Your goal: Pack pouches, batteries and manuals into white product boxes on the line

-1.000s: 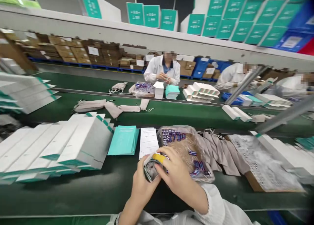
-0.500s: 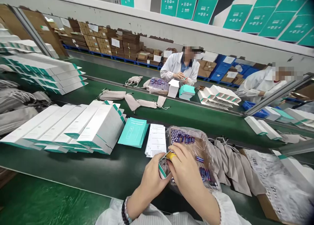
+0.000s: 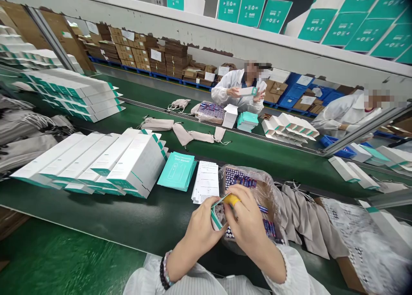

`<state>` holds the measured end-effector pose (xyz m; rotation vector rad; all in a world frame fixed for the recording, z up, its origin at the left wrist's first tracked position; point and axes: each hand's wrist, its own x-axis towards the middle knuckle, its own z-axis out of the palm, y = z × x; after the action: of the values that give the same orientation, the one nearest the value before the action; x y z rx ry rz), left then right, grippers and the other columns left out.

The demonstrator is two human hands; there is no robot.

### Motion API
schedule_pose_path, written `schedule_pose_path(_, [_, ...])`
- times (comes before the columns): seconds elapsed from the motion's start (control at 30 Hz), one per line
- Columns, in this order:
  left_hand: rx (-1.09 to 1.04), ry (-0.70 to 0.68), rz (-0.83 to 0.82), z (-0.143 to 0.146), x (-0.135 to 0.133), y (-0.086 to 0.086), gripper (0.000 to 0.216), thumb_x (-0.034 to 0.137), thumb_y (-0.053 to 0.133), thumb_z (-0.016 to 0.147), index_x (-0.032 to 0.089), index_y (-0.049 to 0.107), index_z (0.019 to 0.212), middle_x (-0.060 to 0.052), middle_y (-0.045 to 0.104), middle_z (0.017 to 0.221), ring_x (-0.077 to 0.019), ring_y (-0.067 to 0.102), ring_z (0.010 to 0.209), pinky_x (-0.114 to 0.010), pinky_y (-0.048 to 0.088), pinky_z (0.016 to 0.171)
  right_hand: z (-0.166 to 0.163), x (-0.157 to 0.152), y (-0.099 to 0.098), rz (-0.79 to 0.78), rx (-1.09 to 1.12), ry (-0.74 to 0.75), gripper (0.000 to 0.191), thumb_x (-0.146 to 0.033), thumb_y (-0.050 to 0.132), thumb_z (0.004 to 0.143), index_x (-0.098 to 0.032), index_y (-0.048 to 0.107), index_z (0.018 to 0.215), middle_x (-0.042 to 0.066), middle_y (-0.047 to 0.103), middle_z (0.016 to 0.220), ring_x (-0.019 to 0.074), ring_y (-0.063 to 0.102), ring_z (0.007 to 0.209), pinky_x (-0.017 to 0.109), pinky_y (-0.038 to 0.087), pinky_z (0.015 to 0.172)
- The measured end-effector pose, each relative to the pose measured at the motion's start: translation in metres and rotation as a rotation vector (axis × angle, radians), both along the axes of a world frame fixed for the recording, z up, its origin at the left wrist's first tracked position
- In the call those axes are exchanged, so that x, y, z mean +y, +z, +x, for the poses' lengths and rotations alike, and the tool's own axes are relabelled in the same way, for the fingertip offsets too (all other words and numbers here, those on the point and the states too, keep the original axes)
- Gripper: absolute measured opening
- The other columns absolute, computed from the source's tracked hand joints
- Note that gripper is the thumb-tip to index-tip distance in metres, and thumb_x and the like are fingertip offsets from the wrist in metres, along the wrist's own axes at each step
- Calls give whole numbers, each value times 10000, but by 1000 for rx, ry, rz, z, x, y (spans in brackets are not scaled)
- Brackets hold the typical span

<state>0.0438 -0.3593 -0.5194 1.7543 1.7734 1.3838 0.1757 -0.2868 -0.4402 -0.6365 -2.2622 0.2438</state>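
A small white box with teal edges (image 3: 215,220) is held with its open end turned up toward me, and grey cloth (image 3: 220,212) shows inside it. My left hand (image 3: 198,228) is wrapped round the box's left side. On the other side, my right hand (image 3: 249,222) grips the box's rim near the opening, its fingers bent and a yellow band (image 3: 232,199) round one of them. Just beyond my hands lies a plastic-lined tray of batteries (image 3: 268,228). Left of it are a stack of printed sheets (image 3: 206,182) and teal user manuals (image 3: 177,170).
White boxes (image 3: 128,162) stand in a row at left. Grey drawstring pouches (image 3: 298,213) lie right of the batteries, beside a carton of bagged parts (image 3: 370,248). More pouches (image 3: 183,134) rest on the green belt. Across it, a co-worker (image 3: 236,87) holds a white box.
My hands stay on the box, and my right fingers have shifted slightly at its opening. The co-worker opposite has raised a white box. The view has shifted slightly.
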Motion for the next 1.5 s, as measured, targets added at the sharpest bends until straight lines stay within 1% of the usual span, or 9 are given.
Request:
schedule_pose_path(0.13, [-80, -71, -207, -5, -4, 6, 543, 212, 668, 795, 231, 430, 1283, -106, 672, 1210, -281, 669, 1089, -419, 543, 905, 11, 1, 16, -41, 28, -51, 188, -64, 514, 937, -197, 558, 1063, 121, 620, 1119, 265, 576, 1096, 456, 497, 938])
schedule_pose_path(0.3, [-243, -170, -307, -10, -14, 24, 622, 247, 697, 794, 238, 409, 1345, -112, 628, 1300, -288, 629, 1143, -416, 500, 953, 17, 13, 25, -352, -30, -57, 87, -198, 519, 967, -212, 579, 1028, 60, 672, 931, 208, 649, 840, 330, 526, 725])
schedule_pose_path(0.4, [-397, -305, -363, -14, -17, 37, 674, 287, 745, 769, 243, 413, 1354, -65, 683, 1162, -262, 660, 1023, -373, 517, 878, 16, 27, 35, -505, -217, 70, 198, -273, 528, 976, -218, 588, 1156, 57, 713, 1006, 201, 668, 845, 305, 517, 712])
schedule_pose_path(0.53, [-473, -476, -439, -19, -17, 43, 693, 332, 781, 736, 232, 463, 1343, -38, 696, 1095, -257, 660, 983, -364, 507, 881, 10, 42, 45, -476, -509, 237, 181, -193, 501, 970, -233, 645, 1073, 2, 718, 862, 173, 648, 739, 276, 460, 673])
schedule_pose_path(0.67, [-460, -446, -507, -17, -21, 38, 711, 278, 758, 735, 249, 451, 1375, -40, 702, 1108, -258, 662, 994, -362, 489, 902, 13, 54, 49, -586, -562, 282, 224, -106, 458, 929, -203, 630, 823, -39, 609, 641, 123, 585, 556, 235, 419, 565])
schedule_pose_path(1.0, [-425, -429, -610, -12, -24, 26, 660, 220, 725, 705, 264, 485, 1319, -19, 699, 1062, -246, 649, 947, -332, 492, 851, 29, 95, 54, -1260, -602, 406, 181, -232, 494, 903, -156, 657, 924, 6, 690, 726, 144, 671, 596, 253, 551, 561])
schedule_pose_path(1.23, [-435, -396, -623, -6, -19, 26, 666, 180, 717, 696, 266, 469, 1308, -18, 695, 1080, -246, 652, 967, -332, 474, 867, 28, 115, 53, -1284, -615, 327, 207, -259, 554, 845, -123, 705, 883, 40, 723, 810, 164, 700, 658, 273, 587, 591])
schedule_pose_path(1.37, [-440, -346, -631, -7, -16, 27, 633, 189, 699, 726, 266, 460, 1307, -15, 691, 1057, -239, 649, 925, -318, 477, 805, 24, 100, 41, -1300, -626, 341, 169, -237, 517, 873, -152, 659, 839, 35, 731, 798, 169, 719, 645, 260, 568, 564])
schedule_pose_path(1.5, [-439, -324, -609, -9, -16, 28, 629, 192, 704, 736, 257, 449, 1308, -22, 698, 1066, -240, 644, 922, -316, 469, 790, 20, 69, 28, -1051, -614, 271, 193, -194, 445, 933, -194, 532, 760, -13, 664, 622, 158, 683, 523, 245, 481, 499])
